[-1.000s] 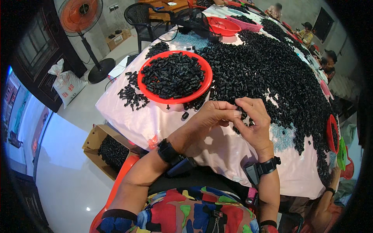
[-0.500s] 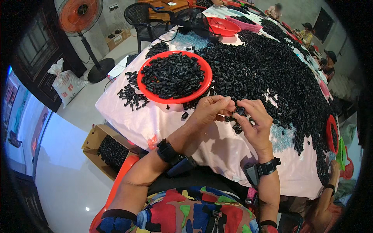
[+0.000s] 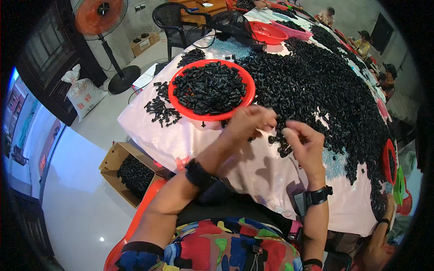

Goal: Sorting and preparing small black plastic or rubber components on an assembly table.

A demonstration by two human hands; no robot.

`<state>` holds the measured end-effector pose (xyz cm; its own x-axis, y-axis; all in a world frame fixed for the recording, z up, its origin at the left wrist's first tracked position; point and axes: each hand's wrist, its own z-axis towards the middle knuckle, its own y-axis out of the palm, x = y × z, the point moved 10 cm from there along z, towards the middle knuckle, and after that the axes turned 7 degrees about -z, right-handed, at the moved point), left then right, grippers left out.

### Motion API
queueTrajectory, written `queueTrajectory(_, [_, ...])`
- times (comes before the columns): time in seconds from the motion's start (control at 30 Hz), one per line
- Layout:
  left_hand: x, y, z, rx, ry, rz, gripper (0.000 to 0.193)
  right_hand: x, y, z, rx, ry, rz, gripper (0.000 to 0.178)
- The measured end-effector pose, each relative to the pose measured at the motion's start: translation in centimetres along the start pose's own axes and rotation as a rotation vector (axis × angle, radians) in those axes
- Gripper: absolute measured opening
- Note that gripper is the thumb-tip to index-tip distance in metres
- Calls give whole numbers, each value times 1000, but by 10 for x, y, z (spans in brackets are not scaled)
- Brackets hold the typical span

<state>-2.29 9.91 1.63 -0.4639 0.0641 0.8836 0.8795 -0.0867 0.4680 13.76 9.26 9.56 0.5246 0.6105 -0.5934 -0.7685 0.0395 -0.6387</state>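
Note:
My left hand (image 3: 252, 121) is smeared by motion just beyond the near rim of a red basin (image 3: 174, 101) heaped with small black plastic parts (image 3: 208, 86). What its fingers hold, if anything, does not show. To its right, my right hand (image 3: 308, 143) has its fingers curled in and the thumb up close to the forefinger; I cannot make out anything between them. A few loose black parts (image 3: 282, 147) lie on the pink cloth (image 3: 244, 180) between the hands, beside a wide pile of black parts (image 3: 325, 90) covering most of the table.
Left of my seat stands a cardboard box (image 3: 113, 174) of black parts. A black fan (image 3: 233, 25) and another red basin (image 3: 271, 38) are at the far side. Clear bluish pieces (image 3: 334, 163) lie right of my right hand. A co-worker's arm (image 3: 382, 226) reaches in at lower right.
My hands, close together over a black part before, have drawn apart. The left fingers now blur with motion, and the black part between my hands is no longer visible there. The whole view has shifted slightly.

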Motion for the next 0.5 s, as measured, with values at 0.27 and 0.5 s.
queueTrajectory(0.27, [50, -109, 6, 382, 181, -639, 31, 29, 29, -5, -247, 99, 7, 26])
queueTrajectory(0.5, [50, -72, -5, 309, 34, -75, 29, 69, -25, -2, -61, 294, 0, 28])
